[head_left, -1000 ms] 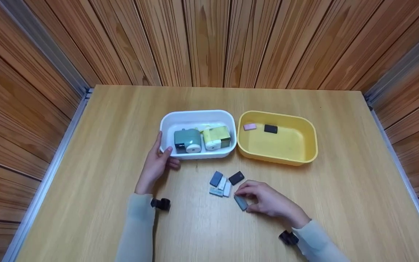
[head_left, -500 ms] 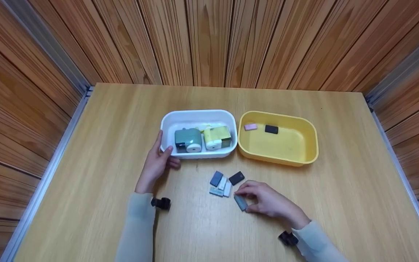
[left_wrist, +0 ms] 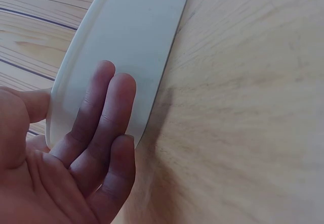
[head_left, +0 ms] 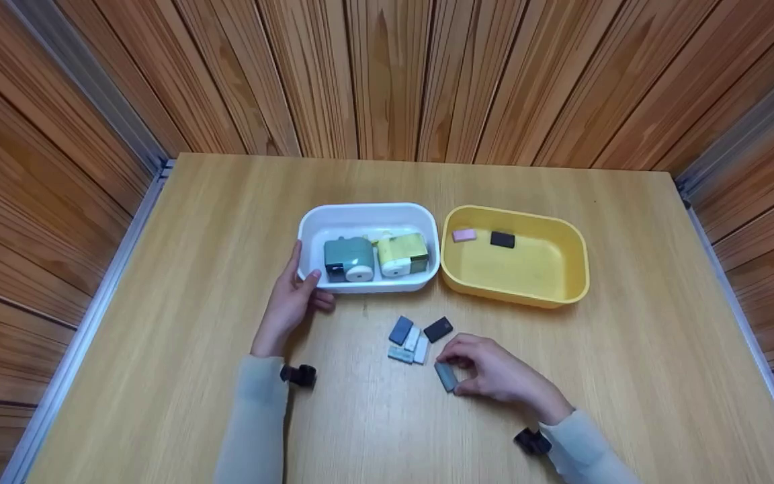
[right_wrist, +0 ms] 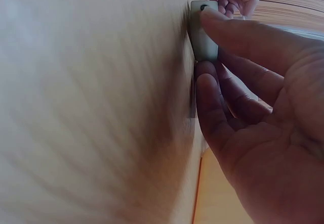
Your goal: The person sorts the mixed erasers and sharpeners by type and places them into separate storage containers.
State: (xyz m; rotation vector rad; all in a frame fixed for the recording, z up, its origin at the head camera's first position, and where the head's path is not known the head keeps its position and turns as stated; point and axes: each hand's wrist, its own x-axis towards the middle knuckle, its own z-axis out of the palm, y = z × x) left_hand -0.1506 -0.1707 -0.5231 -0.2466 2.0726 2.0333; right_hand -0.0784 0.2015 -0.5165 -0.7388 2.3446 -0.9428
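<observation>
My left hand point(head_left: 287, 304) grips the near left corner of a white tub point(head_left: 369, 288), thumb over the rim and other fingers against the outer wall. In the left wrist view, several fingers point(left_wrist: 114, 110) lie along that wall. Inside the tub sit a green pencil sharpener point(head_left: 349, 254) and a yellow one point(head_left: 402, 253), both boxy with white round parts. On the table, my right hand point(head_left: 494, 370) pinches a grey-green eraser point(head_left: 446, 378) between thumb and fingertips. The right wrist view shows the same eraser point(right_wrist: 205, 39) standing against the tabletop, a small dark spot near its end.
Left of the right hand lie several small erasers: a dark blue one point(head_left: 400, 330), a black one point(head_left: 438, 329) and a cluster of pale ones point(head_left: 420, 350). A yellow tub point(head_left: 521, 296) beside the white one holds a pink eraser point(head_left: 464, 234) and a black one point(head_left: 502, 240). Wooden panels enclose the table.
The view has shifted very slightly. Both hands keep their holds, and the eraser under the right hand is tilted marginally more upright.
</observation>
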